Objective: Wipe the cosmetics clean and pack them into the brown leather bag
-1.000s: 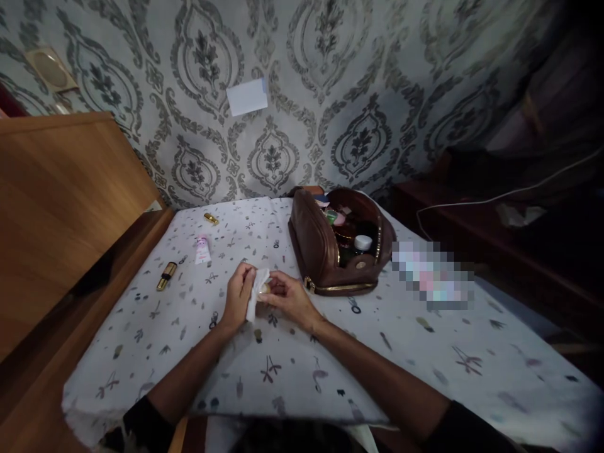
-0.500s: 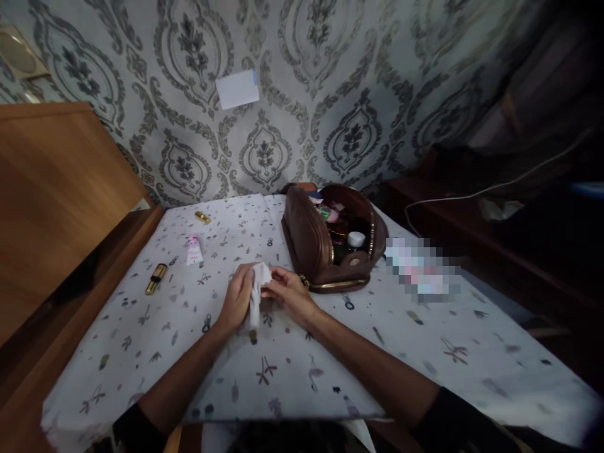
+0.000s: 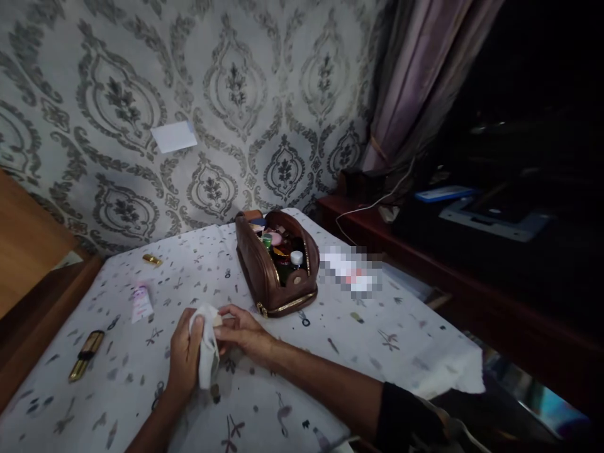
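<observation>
My left hand (image 3: 185, 352) is closed on a crumpled white cloth (image 3: 206, 355), which hangs down from the fingers in front of the palm. Close beside it, my right hand (image 3: 245, 336) pinches a small cream-coloured item (image 3: 217, 320) against the cloth; its kind is partly hidden by fingers and fabric. Just beyond my hands stands a brown toiletry bag (image 3: 257, 277), unzipped. Inside it are a bottle with a white cap (image 3: 296, 258) and several other small cosmetics.
On the left of the patterned tablecloth (image 3: 184, 277) lie a pink and white tube (image 3: 141, 303), a small gold tube (image 3: 152, 259) and a black and gold cosmetic tube (image 3: 87, 355). Right of the bag is a blurred-out packet (image 3: 352, 270). A white cable (image 3: 372, 204) runs over the dark red furniture.
The view has turned to the right, so everything sits further left. Both hands keep hold at the cloth, and the cream-coloured item shows more clearly between them.
</observation>
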Action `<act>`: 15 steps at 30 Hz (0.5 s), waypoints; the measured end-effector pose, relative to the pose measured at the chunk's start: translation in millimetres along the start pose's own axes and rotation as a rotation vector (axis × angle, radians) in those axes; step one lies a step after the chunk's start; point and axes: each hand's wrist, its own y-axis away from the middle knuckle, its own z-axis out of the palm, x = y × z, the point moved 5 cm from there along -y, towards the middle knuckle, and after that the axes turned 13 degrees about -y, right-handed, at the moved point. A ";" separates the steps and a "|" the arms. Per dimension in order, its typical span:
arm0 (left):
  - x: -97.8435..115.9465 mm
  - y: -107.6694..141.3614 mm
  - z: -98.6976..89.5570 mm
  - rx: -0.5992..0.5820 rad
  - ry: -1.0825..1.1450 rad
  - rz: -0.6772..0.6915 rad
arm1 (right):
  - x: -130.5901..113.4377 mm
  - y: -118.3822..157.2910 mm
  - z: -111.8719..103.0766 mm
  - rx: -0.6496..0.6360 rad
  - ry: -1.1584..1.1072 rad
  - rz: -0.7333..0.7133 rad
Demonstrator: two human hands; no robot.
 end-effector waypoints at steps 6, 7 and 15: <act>-18.1 -5.6 5.7 -0.042 0.071 -0.188 | -6.3 -1.4 -3.0 0.080 -0.036 -0.064; -23.0 -7.1 6.2 -0.022 0.074 -0.209 | -11.6 0.9 -0.3 0.089 -0.033 -0.084; -42.2 -11.0 15.6 -0.004 0.046 -0.208 | -113.8 66.2 29.1 -0.076 0.261 -0.397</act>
